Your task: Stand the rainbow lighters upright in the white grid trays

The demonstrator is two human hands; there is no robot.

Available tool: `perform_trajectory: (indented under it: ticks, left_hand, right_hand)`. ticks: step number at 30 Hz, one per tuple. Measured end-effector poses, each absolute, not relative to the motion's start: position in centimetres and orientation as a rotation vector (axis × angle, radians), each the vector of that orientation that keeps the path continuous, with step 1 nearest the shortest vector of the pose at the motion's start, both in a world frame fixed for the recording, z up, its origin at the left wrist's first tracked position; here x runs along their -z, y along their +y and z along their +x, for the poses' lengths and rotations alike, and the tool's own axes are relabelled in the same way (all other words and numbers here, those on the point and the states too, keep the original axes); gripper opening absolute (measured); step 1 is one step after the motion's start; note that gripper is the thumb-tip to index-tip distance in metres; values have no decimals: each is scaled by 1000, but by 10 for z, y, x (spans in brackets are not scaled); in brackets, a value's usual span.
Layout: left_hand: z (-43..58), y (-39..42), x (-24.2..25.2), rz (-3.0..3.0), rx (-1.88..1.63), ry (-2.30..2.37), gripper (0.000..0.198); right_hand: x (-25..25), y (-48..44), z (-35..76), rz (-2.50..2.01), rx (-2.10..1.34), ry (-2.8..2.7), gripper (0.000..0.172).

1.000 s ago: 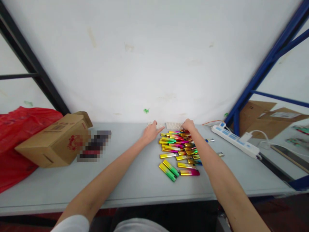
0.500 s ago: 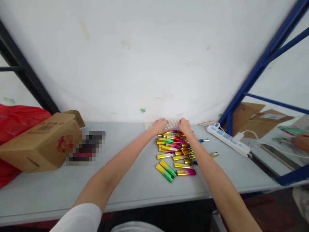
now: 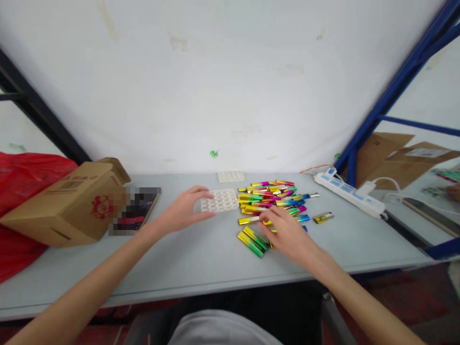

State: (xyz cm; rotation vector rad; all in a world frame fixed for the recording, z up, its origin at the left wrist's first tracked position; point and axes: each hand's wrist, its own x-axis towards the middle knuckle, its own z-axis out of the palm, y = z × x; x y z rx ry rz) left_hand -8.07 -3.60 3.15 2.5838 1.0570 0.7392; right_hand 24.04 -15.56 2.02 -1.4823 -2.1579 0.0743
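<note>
My left hand (image 3: 187,208) spans the left end of a white tray with rows of holes (image 3: 224,200), fingers at its upper edge and thumb at the lower. To its right lies a loose heap of shiny metallic lighters (image 3: 264,195) in gold, green, pink and blue. My right hand (image 3: 285,235) reaches over the heap's near side, its fingers curled around a gold lighter (image 3: 267,222) that they partly hide. Two yellow-green lighters (image 3: 251,243) lie side by side just left of that hand. One gold lighter (image 3: 323,218) rests apart on the right.
Against the wall stands a second white tray (image 3: 230,177). A cardboard box (image 3: 68,206), a red bag (image 3: 32,165) and a phone (image 3: 143,208) are on the left. At right are a power strip (image 3: 348,194), a blue frame (image 3: 391,100) and another person's hand (image 3: 453,192).
Both hands have come back from the wall. My left hand has brought a white tray left of the heap, leaving another by the wall. My right hand has moved down onto the lighters.
</note>
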Motion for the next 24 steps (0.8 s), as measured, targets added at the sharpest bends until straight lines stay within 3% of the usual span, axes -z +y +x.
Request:
perform_trajectory:
  ticks: [5,11,14,20,24]
  left_hand:
    - [-117,-76,-17,2477,-607,1198,49]
    - [-97,-66,-6,2425,-617,1146,60]
    - [-84,-52,0,2416,-642,1132,61]
    - [-69,-25,11,2457,-604,1023,80]
    - [-65,-21,14,2449,-657,1006,81]
  right_hand:
    - [11,-198,228,-1586,63,-2175,11]
    - [7,-178,235,-1555,32,-2118,10]
    - [-3,-155,241,-1474,-168,-1973,16]
    - [-24,-86,229,-1113,-608,-1493,36]
    - [-44,-52,196,-808,-1098,-1219,38]
